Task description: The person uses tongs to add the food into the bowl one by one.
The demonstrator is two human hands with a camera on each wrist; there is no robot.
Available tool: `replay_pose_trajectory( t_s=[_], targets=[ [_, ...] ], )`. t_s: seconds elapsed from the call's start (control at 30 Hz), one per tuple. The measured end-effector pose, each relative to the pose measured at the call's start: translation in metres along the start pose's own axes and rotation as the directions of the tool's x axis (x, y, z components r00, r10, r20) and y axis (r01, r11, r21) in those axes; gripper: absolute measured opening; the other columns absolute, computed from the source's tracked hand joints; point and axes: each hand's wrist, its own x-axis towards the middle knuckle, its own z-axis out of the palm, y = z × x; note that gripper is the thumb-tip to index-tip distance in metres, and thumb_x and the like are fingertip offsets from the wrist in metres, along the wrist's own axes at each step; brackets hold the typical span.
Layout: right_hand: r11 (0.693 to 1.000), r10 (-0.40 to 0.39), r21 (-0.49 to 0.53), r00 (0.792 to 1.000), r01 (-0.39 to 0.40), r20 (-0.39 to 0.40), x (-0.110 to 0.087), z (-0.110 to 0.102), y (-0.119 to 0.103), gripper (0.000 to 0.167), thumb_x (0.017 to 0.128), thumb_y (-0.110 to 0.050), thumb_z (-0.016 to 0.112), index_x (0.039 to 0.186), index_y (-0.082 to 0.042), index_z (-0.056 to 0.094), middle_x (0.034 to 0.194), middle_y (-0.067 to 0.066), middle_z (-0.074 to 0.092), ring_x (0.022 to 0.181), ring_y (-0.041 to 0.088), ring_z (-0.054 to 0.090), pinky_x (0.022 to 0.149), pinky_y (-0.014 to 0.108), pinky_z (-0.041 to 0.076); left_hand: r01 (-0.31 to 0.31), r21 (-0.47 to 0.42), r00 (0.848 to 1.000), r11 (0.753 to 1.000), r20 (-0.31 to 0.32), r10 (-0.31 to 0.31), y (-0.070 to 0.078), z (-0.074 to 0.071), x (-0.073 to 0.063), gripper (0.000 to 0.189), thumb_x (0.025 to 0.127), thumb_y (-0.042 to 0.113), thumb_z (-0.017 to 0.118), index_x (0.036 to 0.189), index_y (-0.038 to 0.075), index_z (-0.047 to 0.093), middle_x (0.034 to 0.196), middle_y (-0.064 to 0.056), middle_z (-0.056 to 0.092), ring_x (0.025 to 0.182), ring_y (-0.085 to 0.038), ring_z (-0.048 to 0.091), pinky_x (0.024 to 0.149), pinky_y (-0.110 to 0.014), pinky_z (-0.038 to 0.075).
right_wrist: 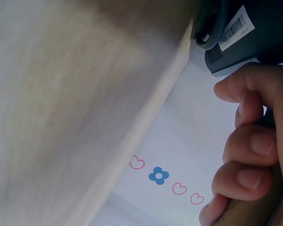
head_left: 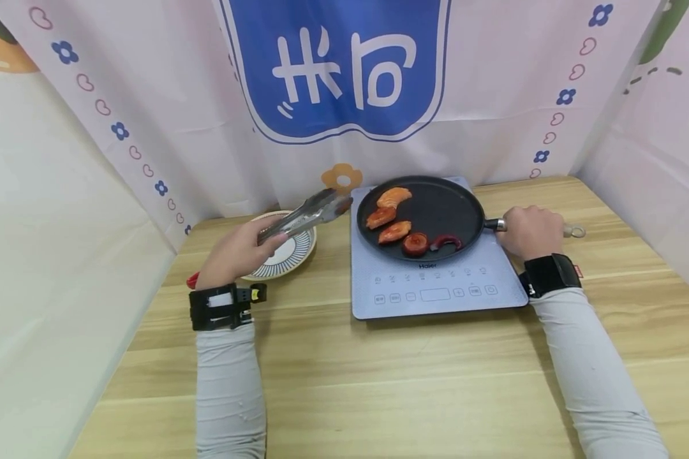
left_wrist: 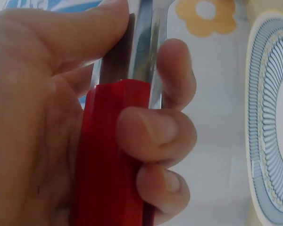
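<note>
My left hand [head_left: 238,252] holds metal tongs [head_left: 307,215] with a red handle [left_wrist: 114,150], its fingers curled round them. The tongs' tips are above the table between the plate and the cooktop, and I cannot tell whether they hold anything. Around the handle of a black flat pan [head_left: 436,207] my right hand [head_left: 531,233] is curled. The pan sits on a pale induction cooktop [head_left: 436,303]. Along its left and front edge lie several orange-brown food pieces [head_left: 394,232], a round reddish slice [head_left: 416,244] and a dark red curved piece [head_left: 446,241].
Partly behind the left hand stands a round plate [head_left: 304,250] with a blue striped rim. The wooden table [head_left: 344,382] meets a printed cloth [head_left: 207,127] at the back and sides. In the right wrist view, the cooktop's dark underside [right_wrist: 264,37] and a cord show.
</note>
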Motion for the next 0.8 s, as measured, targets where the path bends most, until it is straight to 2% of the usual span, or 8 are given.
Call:
replay_pose_trajectory(
  t_s=[0.1, 0.23, 0.4, 0.5, 0.63, 0.8],
  targets=[
    [1.000, -0.001, 0.004, 1.000, 0.001, 0.002, -0.001, 0.001, 0.003, 0.030, 0.085, -0.018, 0.073, 0.060, -0.008, 0.058, 0.057, 0.009, 0.051, 0.055, 0.032, 0.049, 0.050, 0.043, 0.035, 0.021, -0.018, 1.000, 1.000, 0.016, -0.021, -0.008, -0.002, -0.001, 0.054, 0.108, 0.043, 0.058, 0.156, 0.019, 0.051, 0.103, -0.011, 0.072, 0.077, -0.021, 0.060, 0.064, -0.034, 0.043],
    [1.000, 0.000, 0.009, 1.000, 0.000, 0.001, -0.002, 0.001, 0.006, 0.030, 0.084, -0.018, 0.074, 0.060, -0.008, 0.059, 0.057, 0.009, 0.051, 0.055, 0.032, 0.049, 0.049, 0.043, 0.035, 0.059, -0.027, 0.998, 0.998, 0.036, -0.058, -0.018, -0.003, -0.003, 0.062, 0.105, 0.041, 0.065, 0.159, 0.016, 0.047, 0.114, -0.016, 0.071, 0.088, -0.025, 0.064, 0.069, -0.034, 0.046],
    [1.000, 0.002, 0.015, 1.000, -0.002, 0.014, -0.002, 0.001, 0.005, 0.030, 0.085, -0.018, 0.074, 0.061, -0.008, 0.059, 0.058, 0.008, 0.052, 0.056, 0.032, 0.050, 0.051, 0.044, 0.036, 0.096, -0.029, 0.994, 0.995, 0.058, -0.095, -0.032, -0.001, -0.007, 0.070, 0.102, 0.037, 0.070, 0.160, 0.009, 0.043, 0.128, -0.023, 0.067, 0.103, -0.031, 0.066, 0.084, -0.043, 0.052],
    [1.000, 0.003, 0.015, 1.000, -0.004, 0.030, -0.002, 0.001, 0.004, 0.031, 0.086, -0.019, 0.073, 0.061, -0.008, 0.058, 0.058, 0.008, 0.052, 0.057, 0.032, 0.050, 0.051, 0.044, 0.036, 0.123, -0.053, 0.990, 0.991, 0.083, -0.118, -0.042, 0.001, -0.011, 0.072, 0.103, 0.037, 0.069, 0.160, 0.005, 0.041, 0.129, -0.024, 0.066, 0.102, -0.030, 0.068, 0.088, -0.044, 0.055],
    [1.000, 0.001, 0.012, 0.999, -0.001, 0.036, -0.002, 0.001, 0.002, 0.031, 0.087, -0.019, 0.073, 0.061, -0.008, 0.058, 0.058, 0.009, 0.052, 0.057, 0.032, 0.050, 0.052, 0.044, 0.036, 0.180, -0.121, 0.980, 0.976, 0.112, -0.166, -0.055, 0.002, -0.017, 0.072, 0.105, 0.038, 0.065, 0.160, 0.001, 0.037, 0.124, -0.025, 0.066, 0.095, -0.027, 0.071, 0.082, -0.039, 0.057],
    [1.000, -0.001, 0.007, 1.000, 0.001, 0.024, 0.000, 0.000, 0.000, 0.030, 0.086, -0.018, 0.073, 0.062, -0.007, 0.060, 0.058, 0.009, 0.052, 0.056, 0.032, 0.050, 0.051, 0.044, 0.036, 0.200, -0.148, 0.978, 0.969, 0.096, -0.187, -0.069, 0.002, -0.026, 0.068, 0.105, 0.035, 0.064, 0.157, -0.002, 0.040, 0.118, -0.022, 0.070, 0.094, -0.028, 0.073, 0.082, -0.036, 0.056]
  ],
)
